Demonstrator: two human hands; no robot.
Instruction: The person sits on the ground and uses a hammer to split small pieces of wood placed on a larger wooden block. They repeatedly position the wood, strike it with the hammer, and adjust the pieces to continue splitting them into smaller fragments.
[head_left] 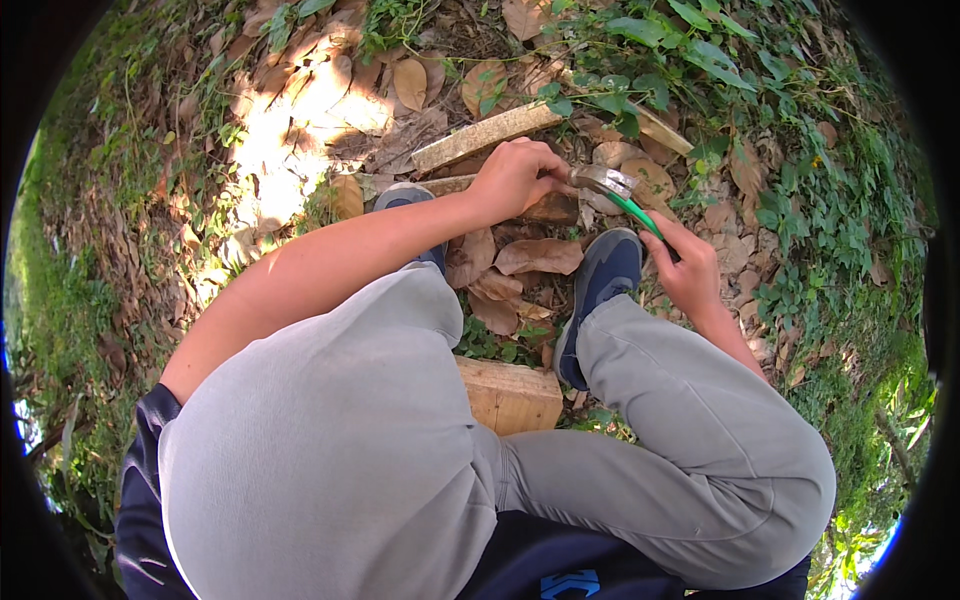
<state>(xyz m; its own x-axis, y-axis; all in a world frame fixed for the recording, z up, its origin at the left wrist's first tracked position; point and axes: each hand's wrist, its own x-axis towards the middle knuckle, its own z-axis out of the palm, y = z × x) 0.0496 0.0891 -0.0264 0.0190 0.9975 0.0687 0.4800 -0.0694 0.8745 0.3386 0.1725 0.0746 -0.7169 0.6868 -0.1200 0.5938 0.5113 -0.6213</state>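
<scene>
Green-handled hammer (622, 198) gripped in right hand (688, 268), head just beside left hand (515, 178) pinching something unseen on wooden plank (487, 135). Risk: mis-aimed blow hits fingers.

No packages, labels, signs or screens in view.

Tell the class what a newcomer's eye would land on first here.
The green-handled metal hammer at centre, gripped by the right hand, its head beside the left hand resting on a pale wooden plank. Below, grey-trousered knees fill the view, above dry brown leaves.
</scene>
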